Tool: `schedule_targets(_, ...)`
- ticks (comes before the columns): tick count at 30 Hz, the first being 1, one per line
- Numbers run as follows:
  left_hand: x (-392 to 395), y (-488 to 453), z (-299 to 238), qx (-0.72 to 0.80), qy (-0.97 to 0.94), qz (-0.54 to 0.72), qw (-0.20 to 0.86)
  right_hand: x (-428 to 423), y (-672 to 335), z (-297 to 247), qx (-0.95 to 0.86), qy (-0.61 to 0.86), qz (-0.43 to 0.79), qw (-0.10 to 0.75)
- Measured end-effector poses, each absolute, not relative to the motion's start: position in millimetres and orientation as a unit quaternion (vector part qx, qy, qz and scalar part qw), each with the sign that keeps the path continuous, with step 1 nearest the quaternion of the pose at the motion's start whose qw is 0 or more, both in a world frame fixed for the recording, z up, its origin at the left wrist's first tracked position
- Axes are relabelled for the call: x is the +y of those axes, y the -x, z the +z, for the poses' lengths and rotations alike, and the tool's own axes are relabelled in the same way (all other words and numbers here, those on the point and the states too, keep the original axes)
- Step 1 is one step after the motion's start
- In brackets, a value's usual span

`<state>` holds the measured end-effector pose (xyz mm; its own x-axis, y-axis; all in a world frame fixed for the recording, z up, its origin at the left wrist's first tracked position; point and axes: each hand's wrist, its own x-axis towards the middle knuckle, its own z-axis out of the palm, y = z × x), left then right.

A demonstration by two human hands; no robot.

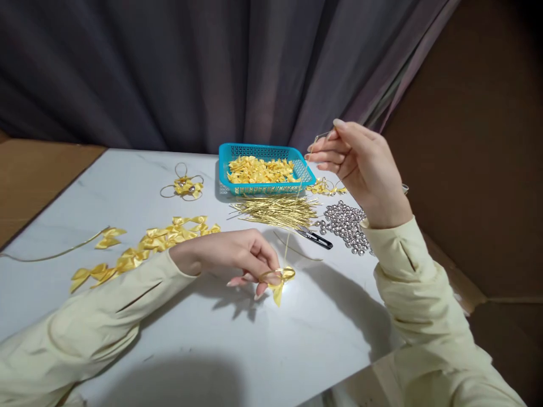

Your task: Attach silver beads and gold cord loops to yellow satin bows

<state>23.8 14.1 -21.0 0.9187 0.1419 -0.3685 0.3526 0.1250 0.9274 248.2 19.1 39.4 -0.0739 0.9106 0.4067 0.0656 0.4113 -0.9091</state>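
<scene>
My left hand, low over the table, pinches a yellow satin ribbon bow with a gold cord loop around its middle. A thin gold thread rises from that bow. Higher up on the right, my right hand pinches the thread's upper part between thumb and forefinger, its other fingers loosely curled. The thread runs slanted between both hands. Closest to them on the table are black thread snips and a loose piece of gold cord.
A blue plastic basket of yellow bows stands at the back, with a pile of gold cords before it. Silver beads lie to the right. More bows and looped, beaded bows lie left. A curtain hangs behind.
</scene>
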Motion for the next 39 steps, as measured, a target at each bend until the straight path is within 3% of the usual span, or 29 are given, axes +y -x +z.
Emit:
schedule_targets(6,13.9,-21.5,-19.8,0.184,-0.616,-0.079,0.762,7.3,-260.9,27.7,-0.559,0.392,0.442,0.582)
schedule_targets(14,14.5,-19.1,-20.2,0.184,-0.579,-0.062,0.792,-31.9,-265.7,22.2,-0.675,0.419,0.297,0.530)
schedule_targets(19,17.8,-17.4,-20.8,0.202,-0.576,-0.045,0.791,-65.2,-254.9,9.0,-0.663,0.338,0.430,0.511)
schedule_targets(22,18.9,-17.8,-17.9,0.201,-0.602,-0.041,0.772,-80.4,-247.1,0.3,-0.684,0.359,0.481,0.415)
schedule_targets(25,19.1,-18.8,-14.1,0.199,-0.631,-0.030,0.749,-86.1,-237.9,-5.1,-0.752,0.382,0.411,0.347)
schedule_targets(39,19.4,-18.0,-13.1,0.204,-0.657,-0.024,0.725,-84.6,-222.4,-37.6,-0.875,0.393,-0.032,0.281)
